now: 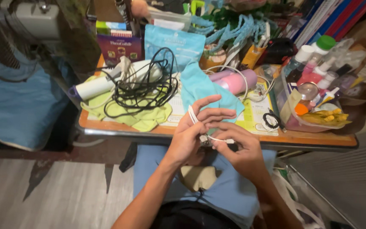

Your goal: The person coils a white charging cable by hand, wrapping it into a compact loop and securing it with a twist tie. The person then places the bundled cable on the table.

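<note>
A person seated at a cluttered wooden desk with a metal front edge [217, 138] looks down at their own two bare hands, held just in front of the desk above a lap covered in blue cloth. The floor to the left is pale grey planking, and a blue fabric-covered seat [18, 106] stands at the far left beneath a grey electric fan [26, 19].

The left hand [191, 135] has its fingers spread and fairly straight, with a thin white charging cable [192, 115] looped several turns around them. The right hand [238, 148] is curled, thumb and forefinger pinching the loose end of the same cable close to its small white plug, just beside the left palm.

On the desk, a tangle of black cord [145, 87] lies over a white handheld appliance with a purple tip [106, 82], both resting on a crumpled lime-green cloth [136, 116]. A light blue cloth [202, 87] sits behind the hands, next to a pink cylindrical bottle [239, 80]. A small coiled black cable [270, 121] lies on yellow printed paper [255, 114].

At the right, a clear plastic tray [293, 123] holds small bottles, tubes and yellow wrappers. Behind it stand a white bottle with a green cap [323, 43] and other toiletries. A pale blue pouch [178, 44] and a purple box [119, 46] stand at the back.
</note>
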